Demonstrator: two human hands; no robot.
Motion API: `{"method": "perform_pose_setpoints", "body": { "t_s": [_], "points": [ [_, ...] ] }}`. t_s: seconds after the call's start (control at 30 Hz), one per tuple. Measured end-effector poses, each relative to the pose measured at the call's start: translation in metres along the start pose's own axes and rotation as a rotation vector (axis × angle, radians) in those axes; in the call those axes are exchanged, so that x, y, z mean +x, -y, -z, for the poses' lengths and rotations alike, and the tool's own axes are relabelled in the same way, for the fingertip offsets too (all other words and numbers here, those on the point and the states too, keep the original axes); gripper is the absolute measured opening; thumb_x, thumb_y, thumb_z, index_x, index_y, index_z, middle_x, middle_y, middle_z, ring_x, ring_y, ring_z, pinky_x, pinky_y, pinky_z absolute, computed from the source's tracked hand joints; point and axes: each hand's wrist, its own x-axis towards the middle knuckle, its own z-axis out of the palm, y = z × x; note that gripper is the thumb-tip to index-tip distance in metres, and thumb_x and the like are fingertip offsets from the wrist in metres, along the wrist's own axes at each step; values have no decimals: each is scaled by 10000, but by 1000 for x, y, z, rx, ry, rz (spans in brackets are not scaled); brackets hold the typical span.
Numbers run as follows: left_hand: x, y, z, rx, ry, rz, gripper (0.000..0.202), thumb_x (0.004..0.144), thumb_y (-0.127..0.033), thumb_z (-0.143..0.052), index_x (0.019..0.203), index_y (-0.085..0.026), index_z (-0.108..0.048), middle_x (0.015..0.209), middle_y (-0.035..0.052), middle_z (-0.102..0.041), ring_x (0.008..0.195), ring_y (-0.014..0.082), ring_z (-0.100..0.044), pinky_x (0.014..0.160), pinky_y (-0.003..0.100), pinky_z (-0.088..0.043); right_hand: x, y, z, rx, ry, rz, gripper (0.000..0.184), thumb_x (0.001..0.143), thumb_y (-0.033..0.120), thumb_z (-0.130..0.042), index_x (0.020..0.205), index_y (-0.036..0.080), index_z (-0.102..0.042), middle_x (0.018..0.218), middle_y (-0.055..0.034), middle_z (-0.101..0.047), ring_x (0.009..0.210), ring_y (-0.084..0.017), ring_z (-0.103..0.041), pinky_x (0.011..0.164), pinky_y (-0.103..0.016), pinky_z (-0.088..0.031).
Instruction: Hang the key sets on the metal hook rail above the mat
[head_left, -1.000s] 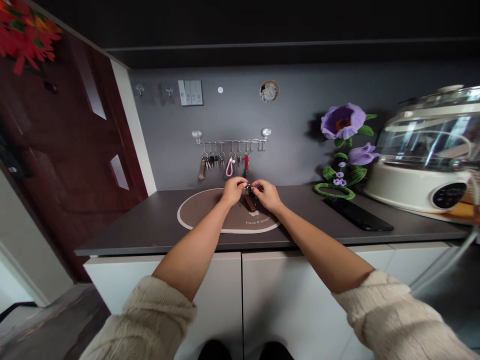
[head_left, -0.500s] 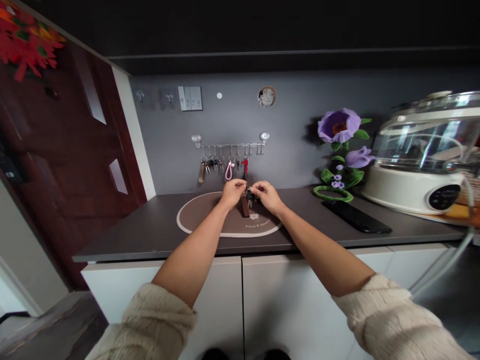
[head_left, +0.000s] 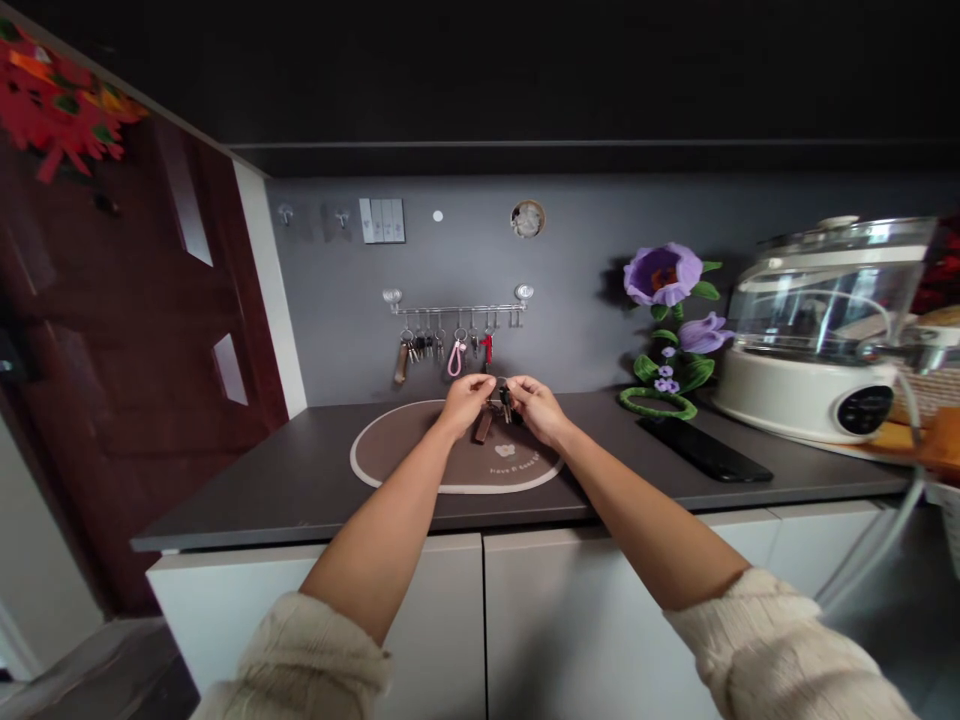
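Observation:
Both of my hands meet above an oval brown mat (head_left: 405, 450) with a pale rim. My left hand (head_left: 468, 400) pinches a thin metal key ring (head_left: 502, 379) from the left side. On the other side my right hand (head_left: 534, 405) pinches the same ring, fingertips a short gap from those of the left. Below the fingers hang a few keys (head_left: 507, 405), one with a black head, and a brown strap fob (head_left: 484, 427). Just behind, a wall rail (head_left: 457, 309) carries several hooks with key bunches, among them a pink loop (head_left: 454, 357) and a red tag (head_left: 489, 347).
A black phone (head_left: 705, 449) lies on the dark counter (head_left: 247, 490), right of the mat. Behind it stand purple fabric flowers (head_left: 664, 275) and a white appliance with a clear top (head_left: 799, 385). A dark cabinet (head_left: 480, 80) overhangs the counter. A dark red door (head_left: 142, 400) is at left.
The view has tilted, so the scene sits slightly lower. The key ring now shows between my fingertips, and the brown fob swings to a slant. Both hands keep their pinch.

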Motion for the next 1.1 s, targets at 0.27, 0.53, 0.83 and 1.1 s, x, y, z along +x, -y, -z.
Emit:
{"method": "perform_pose_setpoints", "body": {
  "t_s": [0.27,0.53,0.83,1.1],
  "points": [
    [0,-2,0,61,-45,-65,216,643,-322,-586,710,-120,-626,669,33,-620,628,118,-535,636,245,-410,-1,4,3,-195,19,11,286,598,393,-635,744,161,-553,664,28,-529,572,-59,-448,559,-197,-355],
    [-1,-2,-3,6,-43,-51,256,611,-355,-618,719,-123,-632,683,37,-628,644,123,-543,647,247,-407,0,5,4,-250,26,35,335,567,439,-649,684,146,-537,572,40,-493,514,-54,-405,507,-192,-326],
    [1,4,-1,-65,-143,21,409,649,-495,-545,769,-111,-615,740,71,-625,677,135,-557,574,229,-419,11,16,1,-103,30,3,343,564,448,-657,665,158,-505,605,25,-520,545,-75,-481,538,-210,-379],
    [5,17,3,-30,-259,75,386,663,-481,-518,682,-103,-591,636,54,-593,529,97,-511,492,208,-377,40,34,-4,-191,-43,27,341,614,474,-606,718,165,-505,578,4,-548,457,-70,-436,409,-181,-303]
  ]
}}
